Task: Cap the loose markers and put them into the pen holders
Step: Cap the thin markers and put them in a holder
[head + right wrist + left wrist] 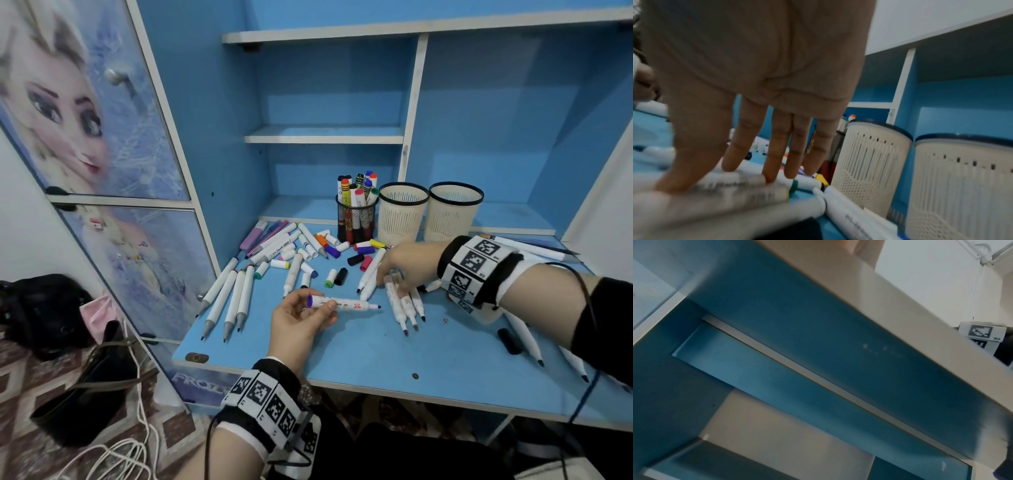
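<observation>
Holding an uncapped purple marker (pixel 346 304) in our left hand (pixel 301 318); right hand (pixel 407 265), fingers straight, presses loose markers (pixel 404 301). Black mesh holder (pixel 356 219) full-ish, two cream holders (pixel 402 212) apparently empty; most still uncapped w/ caps (pixel 329 253) scattered far-left.

head camera above desk (pixel 342 349), wrist cameras close, low

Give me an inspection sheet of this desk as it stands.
Surface: blue desk, scuffed.
Job's things: uncapped markers and loose caps scattered; black mesh holder holds capped markers; two cream holders show nothing inside.
Clutter: pencils far right.
Grip: left hand holds a purple marker, uncapped; right hand fingers straight on a marker bunch.
Cables: black wires at both wrists; white cord on floor.
Surroundings: blue shelves, printed cabinet door, dark bags.
</observation>
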Motion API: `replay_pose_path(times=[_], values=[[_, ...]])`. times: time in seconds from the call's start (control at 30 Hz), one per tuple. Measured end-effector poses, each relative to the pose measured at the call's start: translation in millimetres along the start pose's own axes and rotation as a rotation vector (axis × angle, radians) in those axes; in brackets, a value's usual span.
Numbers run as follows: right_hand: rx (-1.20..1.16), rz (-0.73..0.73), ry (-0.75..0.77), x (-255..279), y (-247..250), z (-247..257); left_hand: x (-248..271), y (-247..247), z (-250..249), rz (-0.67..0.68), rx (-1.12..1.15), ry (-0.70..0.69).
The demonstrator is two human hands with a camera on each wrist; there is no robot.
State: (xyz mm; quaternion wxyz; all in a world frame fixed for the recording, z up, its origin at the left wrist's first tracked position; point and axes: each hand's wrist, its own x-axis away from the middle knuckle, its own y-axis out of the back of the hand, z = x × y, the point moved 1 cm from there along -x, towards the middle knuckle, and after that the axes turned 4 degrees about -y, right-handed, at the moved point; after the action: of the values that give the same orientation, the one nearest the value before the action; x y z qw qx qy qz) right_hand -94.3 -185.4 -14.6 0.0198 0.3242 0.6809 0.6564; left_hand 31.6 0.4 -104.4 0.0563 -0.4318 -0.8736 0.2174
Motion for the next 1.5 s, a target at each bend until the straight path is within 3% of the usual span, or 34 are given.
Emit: replay_pose_path(times=[0.13,0.4,0.7,0.87,1.17,1.33,1.5], values=[[-0.092,0.0,-0.008,-12,4,-4,0,-1,-1,-0.008,-0.015,-0.001],[-0.1,-0.2,-0.148,-51,28,-17,-1,-1,0,0.006,-0.036,0.004],[-0.009,-0.076,-0.204,-86,32,-7,-2,-3,0,0.01,-0.07,0.025],[-0.019,-0.114,-0.201,-86,30,-5,-3,-1,1,0.019,-0.084,0.025],[-0.161,-0.321,-0.097,-39,45,16,-1,-1,-1,0.02,-0.136,0.0],[-0.37,-0.532,-0.204,14,42,34,0,-2,-3,0.037,-0.155,0.003],[-0.672,-0.601,-0.284,68,24,39,1,0,-4,0.062,-0.171,-0.006]])
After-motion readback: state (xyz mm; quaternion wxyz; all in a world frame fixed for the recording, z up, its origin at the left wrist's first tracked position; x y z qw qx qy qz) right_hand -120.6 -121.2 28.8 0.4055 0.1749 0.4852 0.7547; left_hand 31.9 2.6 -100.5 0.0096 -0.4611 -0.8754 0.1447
